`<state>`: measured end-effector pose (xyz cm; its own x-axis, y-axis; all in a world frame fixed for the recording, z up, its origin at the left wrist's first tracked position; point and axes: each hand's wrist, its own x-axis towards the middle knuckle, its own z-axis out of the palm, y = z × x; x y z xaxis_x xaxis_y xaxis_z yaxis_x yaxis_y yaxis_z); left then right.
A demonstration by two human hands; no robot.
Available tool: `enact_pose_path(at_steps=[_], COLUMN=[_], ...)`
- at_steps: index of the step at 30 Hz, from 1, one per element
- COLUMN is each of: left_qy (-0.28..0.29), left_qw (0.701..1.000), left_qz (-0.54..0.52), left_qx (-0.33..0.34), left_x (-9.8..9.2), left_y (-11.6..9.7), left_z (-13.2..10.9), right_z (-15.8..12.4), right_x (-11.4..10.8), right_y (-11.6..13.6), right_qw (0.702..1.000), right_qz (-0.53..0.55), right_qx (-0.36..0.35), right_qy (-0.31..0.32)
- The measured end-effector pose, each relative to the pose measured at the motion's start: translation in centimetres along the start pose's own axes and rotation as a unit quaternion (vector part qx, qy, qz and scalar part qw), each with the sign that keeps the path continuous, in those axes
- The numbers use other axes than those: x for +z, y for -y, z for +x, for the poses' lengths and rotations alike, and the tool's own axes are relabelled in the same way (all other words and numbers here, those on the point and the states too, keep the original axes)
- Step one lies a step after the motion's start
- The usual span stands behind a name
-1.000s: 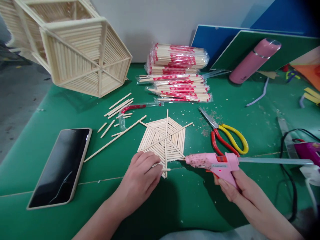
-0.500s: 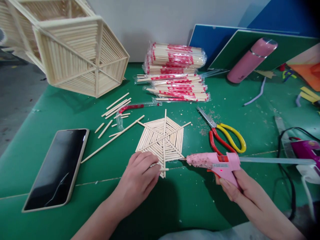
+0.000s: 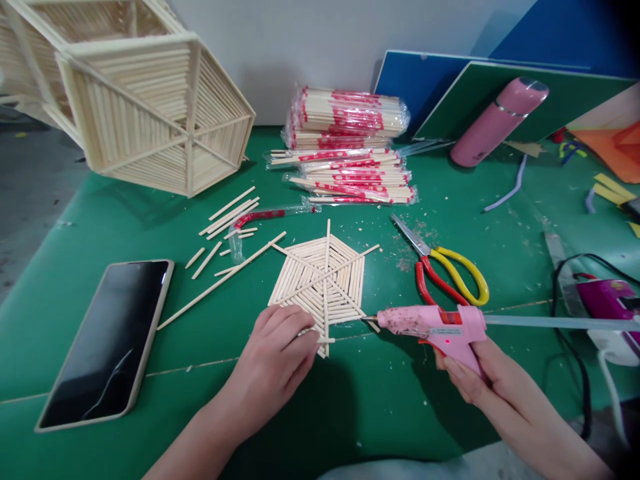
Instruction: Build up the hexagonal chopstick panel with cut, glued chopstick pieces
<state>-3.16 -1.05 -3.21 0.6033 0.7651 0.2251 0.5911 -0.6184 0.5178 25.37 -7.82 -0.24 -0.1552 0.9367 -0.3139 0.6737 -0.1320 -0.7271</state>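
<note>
A flat hexagon panel of wooden sticks (image 3: pixel 320 277) lies on the green table (image 3: pixel 350 400). My left hand (image 3: pixel 277 357) rests at the panel's near left corner, its fingers curled and pinching a short stick against the edge. My right hand (image 3: pixel 480 380) grips a pink glue gun (image 3: pixel 440 327) by its handle. The gun's nozzle points left and sits just off the panel's near right corner. A clear glue stick pokes out of the gun's back toward the right.
A phone (image 3: pixel 107 340) lies at the left. Red-and-yellow scissors (image 3: pixel 445 273) sit right of the panel. Loose sticks (image 3: pixel 227 230), wrapped chopstick bundles (image 3: pixel 350 143), a large stick-built hexagonal frame (image 3: pixel 145 107), a pink bottle (image 3: pixel 495 120), and a purple device with cables (image 3: pixel 607 300) surround the work.
The glue gun's nozzle has drawn slightly back to the right, away from the panel's corner. My left hand stays on the near corner. The view has shifted a little.
</note>
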Motion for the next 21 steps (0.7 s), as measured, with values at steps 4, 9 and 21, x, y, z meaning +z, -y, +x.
enact_pose_path(at_steps=[4,9,21], left_qy=[0.004,0.002,0.005], left_qw=[1.0,1.0,1.0], left_qz=[-0.001,0.0,-0.007], left_qx=[-0.003,-0.002,-0.002], left_x=[-0.03,-0.05,-0.13], left_y=[-0.08,-0.03,-0.02], left_z=[0.04,0.03,0.07], right_z=[0.05,-0.03,-0.55], right_x=[0.1,-0.05,-0.28], right_y=[0.15,0.34,0.97], right_qw=[1.0,0.997,0.992], right_qz=[-0.009,-0.059,-0.1], right_qx=[-0.006,-0.035,-0.059], right_qy=[-0.011,-0.022,-0.047])
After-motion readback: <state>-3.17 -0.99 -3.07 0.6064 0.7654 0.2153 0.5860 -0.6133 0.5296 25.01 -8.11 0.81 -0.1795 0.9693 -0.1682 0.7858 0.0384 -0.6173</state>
